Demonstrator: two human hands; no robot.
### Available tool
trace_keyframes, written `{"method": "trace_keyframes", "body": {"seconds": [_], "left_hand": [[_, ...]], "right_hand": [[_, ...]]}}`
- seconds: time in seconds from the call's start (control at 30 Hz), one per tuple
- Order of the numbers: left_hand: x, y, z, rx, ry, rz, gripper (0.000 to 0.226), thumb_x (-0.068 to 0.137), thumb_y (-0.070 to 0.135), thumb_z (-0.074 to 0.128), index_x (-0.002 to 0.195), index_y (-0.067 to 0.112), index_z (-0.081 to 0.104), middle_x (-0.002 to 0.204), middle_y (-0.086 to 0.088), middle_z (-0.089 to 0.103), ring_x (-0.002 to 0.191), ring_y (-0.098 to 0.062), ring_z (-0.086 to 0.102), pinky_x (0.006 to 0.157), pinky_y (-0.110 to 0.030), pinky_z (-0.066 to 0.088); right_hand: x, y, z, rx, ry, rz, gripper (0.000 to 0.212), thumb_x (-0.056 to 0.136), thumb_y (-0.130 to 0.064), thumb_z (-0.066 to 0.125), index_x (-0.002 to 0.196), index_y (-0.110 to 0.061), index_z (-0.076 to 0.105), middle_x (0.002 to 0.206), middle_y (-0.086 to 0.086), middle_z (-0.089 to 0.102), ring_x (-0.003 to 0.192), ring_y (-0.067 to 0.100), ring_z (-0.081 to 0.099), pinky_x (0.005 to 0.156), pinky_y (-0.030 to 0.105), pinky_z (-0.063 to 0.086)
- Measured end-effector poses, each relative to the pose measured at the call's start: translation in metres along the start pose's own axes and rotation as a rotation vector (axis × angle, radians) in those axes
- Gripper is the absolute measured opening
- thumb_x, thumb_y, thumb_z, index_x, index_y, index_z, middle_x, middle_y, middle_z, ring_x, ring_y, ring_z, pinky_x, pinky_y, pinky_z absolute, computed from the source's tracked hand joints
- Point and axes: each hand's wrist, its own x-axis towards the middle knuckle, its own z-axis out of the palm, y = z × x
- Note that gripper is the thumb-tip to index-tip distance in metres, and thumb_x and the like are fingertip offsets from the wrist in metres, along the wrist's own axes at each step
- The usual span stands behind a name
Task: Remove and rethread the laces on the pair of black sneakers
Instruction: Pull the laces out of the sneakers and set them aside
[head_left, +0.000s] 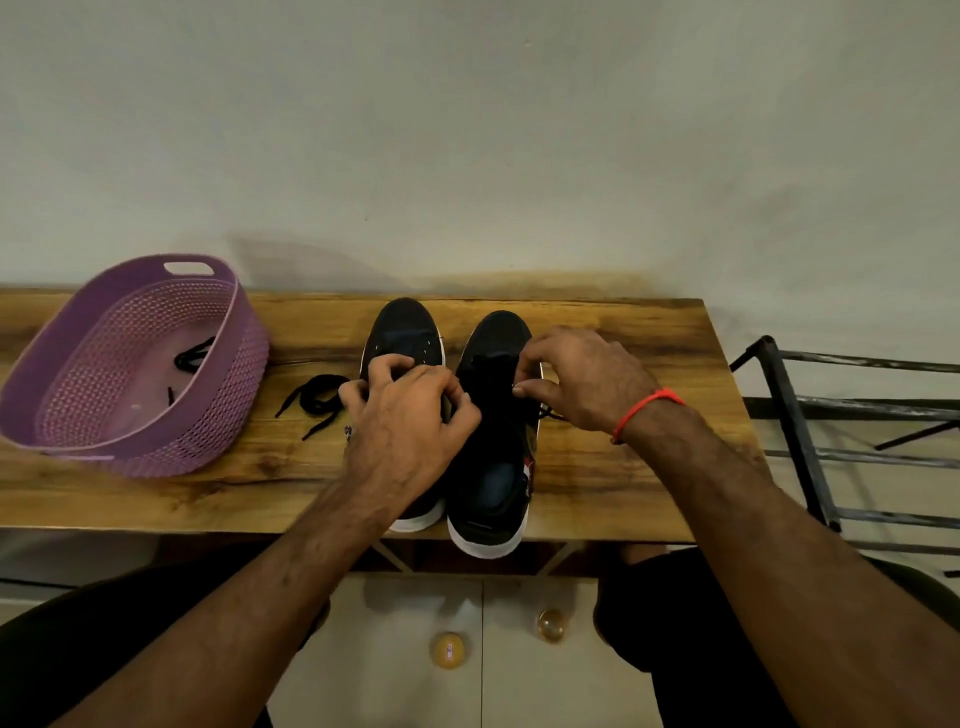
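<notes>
Wooden table (623, 467), unbranded black sneakers (491, 467)

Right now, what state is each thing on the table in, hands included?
Left sneaker: eyelets bare, unlaced.
Right sneaker: lace end showing at its right side.
Loose lace: lying on the table.
Basket: upright, another lace inside.
Left hand: fingers curled over the shoes.
Right hand: pinching at the right sneaker.

Bare forearms, red thread bracelet (645, 407) on right wrist, dark trousers (675, 623).
</notes>
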Motion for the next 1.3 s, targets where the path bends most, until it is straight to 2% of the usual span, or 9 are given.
{"method": "trace_keyframes", "body": {"seconds": [0.1,0.2,0.3,0.43,0.6,0.8,0.93,1.07,1.3], "left_hand": [[0.002,0.002,-0.005,0.059,0.000,0.015,0.020,0.092,0.046,0.051,0.088,0.030,0.061,0.111,0.017,0.064,0.129,-0.014,0.035,0.090,-0.039,0.016],[0.004,0.001,-0.005,0.069,0.024,0.122,0.024,0.091,0.047,0.041,0.088,0.032,0.061,0.131,0.016,0.060,0.136,-0.011,0.035,0.102,-0.046,0.017],[0.013,-0.002,-0.005,0.128,0.052,0.248,0.028,0.100,0.041,0.039,0.116,0.037,0.062,0.164,0.006,0.029,0.156,-0.022,0.005,0.112,-0.063,0.015],[0.038,-0.002,-0.009,0.324,-0.129,0.303,0.044,0.101,0.042,0.049,0.144,0.053,0.043,0.169,0.003,-0.015,0.150,-0.036,-0.028,0.112,-0.075,0.008],[0.058,-0.002,-0.003,0.188,-0.453,0.230,0.037,0.104,0.042,0.047,0.139,0.054,0.047,0.162,0.024,0.024,0.156,-0.022,0.001,0.114,-0.072,0.001],[0.043,-0.018,0.004,0.119,-0.397,0.260,0.041,0.104,0.041,0.045,0.143,0.053,0.041,0.159,0.027,0.029,0.154,-0.015,0.009,0.116,-0.068,-0.002],[0.027,-0.033,0.011,0.183,-0.311,0.288,0.048,0.104,0.048,0.033,0.151,0.051,0.028,0.167,0.019,0.012,0.155,-0.018,-0.011,0.120,-0.062,-0.005],[0.023,-0.039,0.014,0.188,-0.240,0.303,0.064,0.094,0.066,0.009,0.156,0.051,0.011,0.168,0.012,-0.013,0.149,-0.022,-0.033,0.119,-0.063,-0.003],[0.025,-0.041,0.020,0.210,-0.279,0.305,0.090,0.079,0.079,0.028,0.158,0.047,0.000,0.165,0.004,-0.028,0.143,-0.025,-0.044,0.117,-0.064,-0.014]], "right_hand": [[-0.003,-0.001,-0.006,0.079,-0.023,-0.022,0.011,0.094,-0.038,0.063,0.088,-0.036,0.054,0.108,-0.008,0.061,0.106,0.016,0.055,0.094,0.044,0.049],[-0.006,0.000,-0.005,0.150,-0.093,-0.025,0.006,0.097,-0.033,0.061,0.094,-0.031,0.056,0.106,-0.004,0.064,0.102,0.015,0.059,0.088,0.037,0.052],[-0.006,0.004,-0.003,0.194,-0.121,-0.018,0.005,0.097,-0.030,0.061,0.094,-0.029,0.056,0.104,-0.003,0.064,0.100,0.016,0.060,0.085,0.035,0.053],[-0.007,0.007,-0.004,0.225,-0.113,-0.013,0.006,0.096,-0.029,0.063,0.092,-0.030,0.058,0.104,-0.005,0.065,0.102,0.016,0.060,0.089,0.038,0.052],[-0.011,0.009,-0.003,0.218,-0.089,0.005,0.006,0.098,-0.029,0.060,0.094,-0.033,0.058,0.109,-0.006,0.064,0.105,0.014,0.057,0.091,0.037,0.051],[-0.006,0.014,-0.001,0.350,-0.048,0.038,0.015,0.102,-0.019,0.053,0.097,-0.027,0.064,0.104,-0.006,0.065,0.096,0.008,0.059,0.074,0.019,0.043],[-0.003,0.021,0.007,0.196,-0.087,0.019,0.031,0.100,-0.011,0.054,0.122,-0.029,0.065,0.135,-0.004,0.058,0.125,0.018,0.053,0.098,0.030,0.046],[0.002,0.015,0.014,-0.076,-0.166,-0.012,0.040,0.094,-0.033,0.064,0.134,-0.037,0.058,0.155,-0.011,0.036,0.139,0.024,0.038,0.109,0.054,0.039],[0.006,0.016,0.014,-0.050,-0.095,-0.045,0.008,0.091,-0.033,0.068,0.093,-0.035,0.060,0.124,-0.008,0.061,0.117,0.018,0.054,0.096,0.042,0.048]]}}
